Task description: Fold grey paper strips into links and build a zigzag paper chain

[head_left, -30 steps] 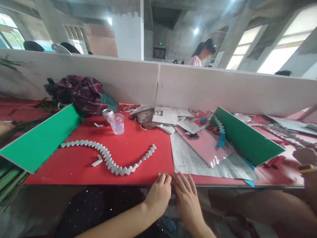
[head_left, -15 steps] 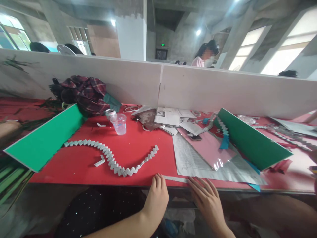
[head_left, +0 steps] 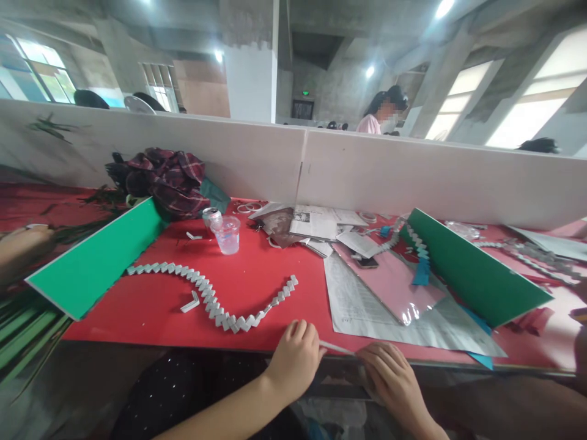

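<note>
Near the front edge of the red table (head_left: 165, 327), a narrow whitish paper strip (head_left: 337, 348) stretches between my two hands. My left hand (head_left: 296, 357) has its fingers closed on the strip's left end. At the right end, my right hand (head_left: 389, 373) bends its fingers round the strip, hiding that end. Beyond my left hand lies a long, wavy zigzag chain of folded paper (head_left: 213, 302). A loose folded paper piece (head_left: 191, 302) rests beside the chain, and a smaller one (head_left: 194, 236) is farther back.
A clear plastic cup (head_left: 228, 237) and a can (head_left: 211, 217) stand behind the chain. Green dividers (head_left: 98, 263) (head_left: 472, 269) flank the place. Newspaper (head_left: 348, 305), a pink folder (head_left: 389, 284) and a phone (head_left: 367, 263) lie right. Plaid cloth (head_left: 177, 183) is heaped back left.
Both hands have closed their fingers on the strip, which lay flat on the table and now appears narrower, as if folded or turned edgewise. The view has tilted slightly.
</note>
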Motion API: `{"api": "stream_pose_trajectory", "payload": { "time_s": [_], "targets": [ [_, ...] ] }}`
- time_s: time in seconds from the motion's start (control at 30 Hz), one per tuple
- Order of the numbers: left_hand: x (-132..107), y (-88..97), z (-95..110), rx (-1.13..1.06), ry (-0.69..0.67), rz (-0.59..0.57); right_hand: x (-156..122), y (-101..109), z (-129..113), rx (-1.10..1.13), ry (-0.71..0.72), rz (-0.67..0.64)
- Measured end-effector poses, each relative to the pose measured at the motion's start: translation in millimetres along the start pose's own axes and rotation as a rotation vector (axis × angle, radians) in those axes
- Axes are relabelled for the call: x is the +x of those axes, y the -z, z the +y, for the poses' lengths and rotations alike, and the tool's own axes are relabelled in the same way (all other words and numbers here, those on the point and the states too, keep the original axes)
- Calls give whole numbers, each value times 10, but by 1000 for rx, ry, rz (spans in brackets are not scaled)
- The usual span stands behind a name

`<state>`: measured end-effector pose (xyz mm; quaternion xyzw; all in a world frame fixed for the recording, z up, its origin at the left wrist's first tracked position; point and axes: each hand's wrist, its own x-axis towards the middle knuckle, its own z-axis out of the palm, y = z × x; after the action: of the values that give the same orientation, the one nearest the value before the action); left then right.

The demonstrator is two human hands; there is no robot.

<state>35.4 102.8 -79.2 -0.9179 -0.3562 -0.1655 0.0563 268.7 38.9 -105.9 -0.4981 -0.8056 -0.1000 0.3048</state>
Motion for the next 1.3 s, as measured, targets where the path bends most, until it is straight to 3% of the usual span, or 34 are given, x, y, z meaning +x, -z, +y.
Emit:
{"api": "stream_pose_trajectory", "payload": {
  "time_s": [0.1, 0.2, 0.33, 0.43, 0.5, 0.63, 0.7, 0.8, 0.83, 0.9, 1.0, 1.07, 1.3],
  "targets": [
    [74, 134, -97, -264, -118, -73, 441, 147, -150, 247, -130, -4],
    [182, 283, -249, -712, 70, -155, 1049, 163, -232, 541, -214, 29],
    [349, 440, -563, -1259, 210, -186, 1801, -134, -173, 911, -333, -3],
    [427, 492, -801, -1395, 262, -127, 2148, -499, -46, 1127, -379, 17],
    [446, 497, -909, -1398, 306, -103, 2265, -725, 32, 1211, -420, 65],
    [423, 509, -1007, -1377, 389, -187, 2307, -1013, 106, 1271, -523, 128],
    [382, 546, -1052, -1348, 369, -323, 2285, -1076, 126, 1278, -548, 134],
    [301, 612, -1148, -1393, 229, -679, 2253, -1092, 188, 1281, -578, 181],
    [282, 624, -1180, -1406, 209, -727, 2246, -1083, 212, 1280, -589, 194],
    [273, 615, -1227, -1374, 279, -638, 2235, -1056, 239, 1279, -603, 185],
    [336, 536, -1214, -1297, 497, -308, 2227, -1022, 182, 1301, -592, 80],
    [400, 473, -1153, -1326, 559, -133, 2228, -1009, 97, 1328, -555, 8],
    [483, 359, -985, -1416, 598, -78, 2242, -988, -54, 1310, -484, 25]
  ]
}}
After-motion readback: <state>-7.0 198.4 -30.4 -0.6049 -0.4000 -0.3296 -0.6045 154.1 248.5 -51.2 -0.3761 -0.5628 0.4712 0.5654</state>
